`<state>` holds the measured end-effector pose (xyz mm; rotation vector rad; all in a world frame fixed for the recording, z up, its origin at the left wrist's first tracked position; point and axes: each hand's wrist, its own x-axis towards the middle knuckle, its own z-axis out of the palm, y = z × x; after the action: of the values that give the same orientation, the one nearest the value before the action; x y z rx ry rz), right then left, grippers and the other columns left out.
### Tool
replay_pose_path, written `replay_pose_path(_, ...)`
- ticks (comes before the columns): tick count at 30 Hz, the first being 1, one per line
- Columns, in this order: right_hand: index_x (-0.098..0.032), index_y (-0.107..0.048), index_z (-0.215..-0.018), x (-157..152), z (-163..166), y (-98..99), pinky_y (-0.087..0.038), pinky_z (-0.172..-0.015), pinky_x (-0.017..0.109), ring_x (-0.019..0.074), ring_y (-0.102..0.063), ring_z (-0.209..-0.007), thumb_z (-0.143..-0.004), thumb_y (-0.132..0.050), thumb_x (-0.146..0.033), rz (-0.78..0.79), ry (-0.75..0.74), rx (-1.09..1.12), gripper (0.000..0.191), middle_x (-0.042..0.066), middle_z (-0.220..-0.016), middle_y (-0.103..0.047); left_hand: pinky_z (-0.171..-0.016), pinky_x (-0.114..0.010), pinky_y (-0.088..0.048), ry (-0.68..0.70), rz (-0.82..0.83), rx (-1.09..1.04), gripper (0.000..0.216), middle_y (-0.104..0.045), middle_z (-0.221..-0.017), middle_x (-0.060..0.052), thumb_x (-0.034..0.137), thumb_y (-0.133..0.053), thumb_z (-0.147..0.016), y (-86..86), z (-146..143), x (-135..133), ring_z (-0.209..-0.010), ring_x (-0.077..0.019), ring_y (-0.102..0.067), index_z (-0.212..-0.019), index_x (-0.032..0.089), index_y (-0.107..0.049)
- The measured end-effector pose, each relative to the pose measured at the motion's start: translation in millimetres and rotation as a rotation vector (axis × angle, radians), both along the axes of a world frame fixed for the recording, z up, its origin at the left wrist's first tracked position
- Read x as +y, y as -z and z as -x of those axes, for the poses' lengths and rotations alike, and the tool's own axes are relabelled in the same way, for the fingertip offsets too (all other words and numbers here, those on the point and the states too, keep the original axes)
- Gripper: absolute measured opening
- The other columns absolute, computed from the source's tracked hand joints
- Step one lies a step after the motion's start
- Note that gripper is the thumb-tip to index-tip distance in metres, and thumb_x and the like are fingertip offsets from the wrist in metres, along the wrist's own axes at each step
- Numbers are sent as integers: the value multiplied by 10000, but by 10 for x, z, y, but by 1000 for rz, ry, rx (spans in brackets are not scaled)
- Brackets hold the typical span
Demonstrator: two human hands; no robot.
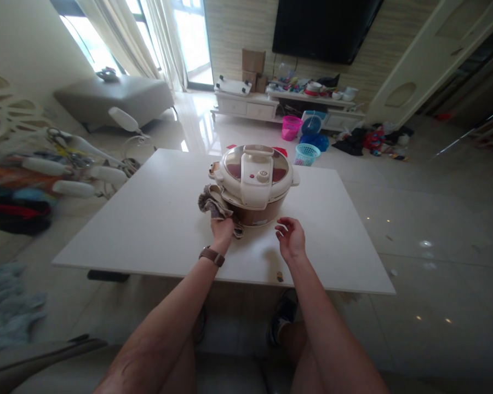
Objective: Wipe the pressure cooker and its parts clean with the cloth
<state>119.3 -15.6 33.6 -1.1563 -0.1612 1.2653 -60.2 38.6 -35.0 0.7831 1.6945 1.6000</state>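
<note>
On the white table stands a cream and brown pressure cooker [257, 186], its lid on and a dial and red button on the front of its handle. My left hand [223, 232], with a brown watch at the wrist, is closed on a crumpled grey-brown cloth [213, 202] at the cooker's left side. Part of the cloth hangs below the hand, close to the cooker's base. My right hand [291, 239] is held just in front of the cooker's lower right, fingers loosely curled and apart, with nothing in it.
The white table [139, 219] reaches out on both sides of the cooker. A small dark object [280, 276] lies near its front edge. Beyond it, a teal basket [307, 155] and a pink basket [291, 128] stand on the floor. A white lamp-like fixture [92, 175] is at the left.
</note>
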Motion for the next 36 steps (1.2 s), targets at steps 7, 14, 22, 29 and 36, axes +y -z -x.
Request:
replay_pose_path(7,-230,-645,-717,47,66,73,-412,-542,249,108,-600,-575,-718,-673,-298,-21,-68,-26,73,-31,-712,-699,-1159,-397,-537,-31,-34,-42,667,-826,-1136,-97,19,-706,-611,10,34,51,-1279,-310,-723,-1253,196,-740)
replay_pose_path(14,-216,-664,-702,18,102,63,-401,-530,218,95,-602,-572,-701,-660,-289,-6,-50,-6,74,-25,-697,-699,-1149,-386,-537,-42,-11,-55,659,-827,-1091,-96,19,-708,-594,7,30,44,-1254,-312,-731,-1230,186,-737)
replay_pose_path(22,-212,-667,-697,28,95,64,-405,-527,219,90,-600,-563,-711,-642,-265,4,-50,8,60,-27,-690,-700,-1182,-400,-510,-18,-24,-27,619,-812,-1188,-98,14,-703,-602,61,53,65,-1319,-308,-700,-1186,215,-745)
replay_pose_path(29,-218,-658,-699,16,184,74,-404,-524,223,93,-598,-557,-712,-643,-265,6,-44,-2,51,-30,-685,-695,-1191,-432,-512,14,-3,-6,476,-822,-1145,-80,30,-706,-663,13,-179,-205,-1257,-303,-727,-1090,234,-763)
replay_pose_path(36,-222,-648,-709,14,153,94,-412,-529,226,96,-604,-567,-697,-647,-261,-11,-40,-18,40,-33,-699,-703,-1146,-456,-548,165,40,-126,311,-818,-1024,-108,4,-698,-696,-86,-438,-577,-1199,-312,-747,-916,215,-754)
